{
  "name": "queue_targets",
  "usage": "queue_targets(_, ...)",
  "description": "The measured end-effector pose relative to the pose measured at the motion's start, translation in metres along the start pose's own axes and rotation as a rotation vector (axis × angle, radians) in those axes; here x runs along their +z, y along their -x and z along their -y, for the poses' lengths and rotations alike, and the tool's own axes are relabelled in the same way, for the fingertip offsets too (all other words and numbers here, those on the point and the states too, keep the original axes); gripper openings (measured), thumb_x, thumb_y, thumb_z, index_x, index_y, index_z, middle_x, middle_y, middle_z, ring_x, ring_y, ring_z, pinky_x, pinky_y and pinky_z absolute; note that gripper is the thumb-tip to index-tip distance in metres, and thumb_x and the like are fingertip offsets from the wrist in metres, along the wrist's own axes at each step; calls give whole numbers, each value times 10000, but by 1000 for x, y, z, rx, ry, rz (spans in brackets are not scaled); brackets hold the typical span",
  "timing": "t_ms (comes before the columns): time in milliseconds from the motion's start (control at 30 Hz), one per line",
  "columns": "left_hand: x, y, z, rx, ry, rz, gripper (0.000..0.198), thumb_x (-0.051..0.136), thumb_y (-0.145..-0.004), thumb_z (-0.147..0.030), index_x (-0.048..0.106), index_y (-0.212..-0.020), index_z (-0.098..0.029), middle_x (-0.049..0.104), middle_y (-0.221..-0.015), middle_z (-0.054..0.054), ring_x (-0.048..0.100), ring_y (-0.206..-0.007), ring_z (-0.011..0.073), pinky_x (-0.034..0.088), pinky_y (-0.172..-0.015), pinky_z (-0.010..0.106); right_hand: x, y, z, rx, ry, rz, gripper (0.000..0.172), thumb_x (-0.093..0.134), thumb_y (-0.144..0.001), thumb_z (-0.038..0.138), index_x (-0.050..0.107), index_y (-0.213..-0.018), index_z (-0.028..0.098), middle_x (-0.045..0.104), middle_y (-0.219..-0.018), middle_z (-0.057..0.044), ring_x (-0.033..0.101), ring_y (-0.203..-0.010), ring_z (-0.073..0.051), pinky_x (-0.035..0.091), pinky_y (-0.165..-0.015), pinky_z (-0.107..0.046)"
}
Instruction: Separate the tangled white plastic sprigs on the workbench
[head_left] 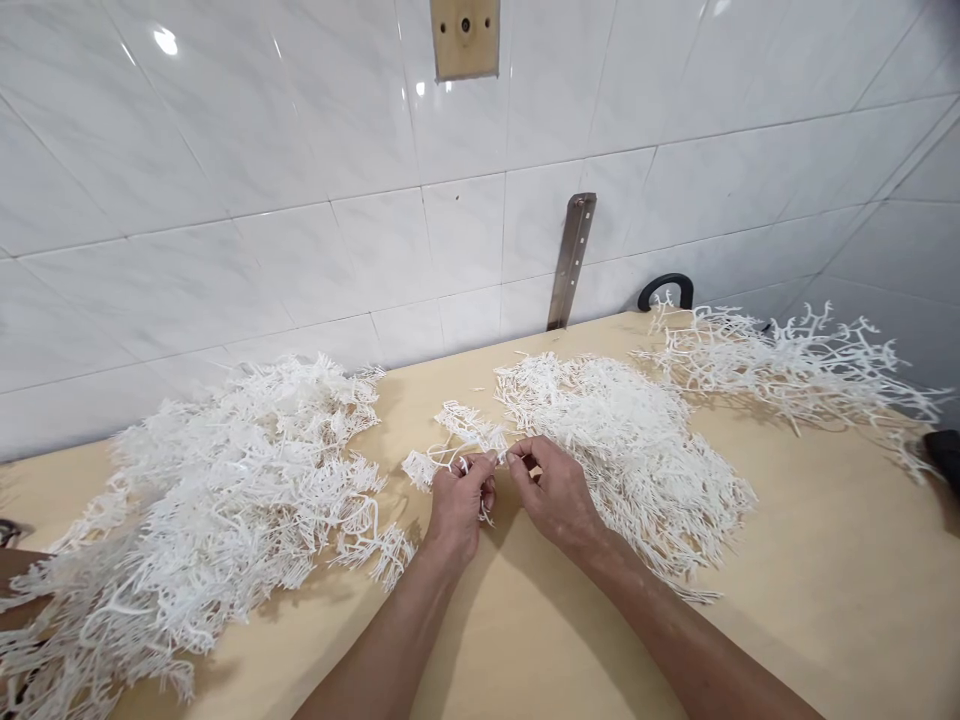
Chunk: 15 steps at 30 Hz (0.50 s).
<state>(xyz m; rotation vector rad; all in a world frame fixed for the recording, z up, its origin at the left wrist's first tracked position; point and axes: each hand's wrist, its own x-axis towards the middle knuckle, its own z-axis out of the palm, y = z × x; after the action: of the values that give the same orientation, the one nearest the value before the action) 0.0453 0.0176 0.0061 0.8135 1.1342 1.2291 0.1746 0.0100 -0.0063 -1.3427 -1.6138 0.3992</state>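
Together, left fingers (pixel 478 470) and right fingers (pixel 526 480) pinch a white sprig (pixel 480 432) above a tan tabletop (pixel 517 630) beside marbled wall tiles (pixel 285 260).

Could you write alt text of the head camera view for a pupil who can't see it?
A person's left hand holds a white branching sprig over a pale tabletop, with the right hand at its edge. A large tangled white pile lies at left, a flatter white pile at right, and sparser white branches at far right, before a tiled wall.

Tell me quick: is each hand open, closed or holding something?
Left hand: closed, holding a white, branching, plastic-looking sprig.
Right hand: pinched closed at that sprig's edge; actual grip unclear.
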Motion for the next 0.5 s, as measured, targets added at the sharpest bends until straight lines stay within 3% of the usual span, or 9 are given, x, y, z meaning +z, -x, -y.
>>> queue_targets(100, 2, 2, 0, 21, -25, -5, 391, 779, -646, -389, 490, -500, -169, 418, -459, -49, 360, -415, 64, 261, -429, 216, 4, 0, -1, -76, 131, -35, 114, 442, -879, 204, 517, -793, 213, 587, -767, -45, 546, -684, -176, 427, -634, -297)
queue_targets(167, 4, 4, 1, 28, -48, -24, 391, 774, -650, -388, 480, -505, -173, 394, -449, -59, 336, -420, 63, 247, -431, 215, 7, 0, 0, -52, 195, -47, 109, 431, -870, 202, 483, -776, 220, 564, -747, -42, 529, -673, -182, 401, -617, -299)
queue_targets(400, 3, 5, 7, 52, -134, -47, 320, 743, -692, -388, 544, -576, -165, 402, -477, -61, 328, -456, 69, 252, -443, 213, 11, -1, 9, 259, 209, 43, 83, 461, -845, 226, 465, -762, 228, 585, -671, -22, 540, -602, -185, 361, -560, -284)
queue_targets(500, 2, 5, 6, 58, -104, -56, 347, 759, -676, -401, 528, -565, -168, 379, -461, -70, 310, -442, 64, 232, -435, 212, 3, -6, 3, 282, 249, 43, 110, 444, -853, 236, 490, -754, 220, 593, -657, -29, 538, -593, -188, 355, -563, -288)
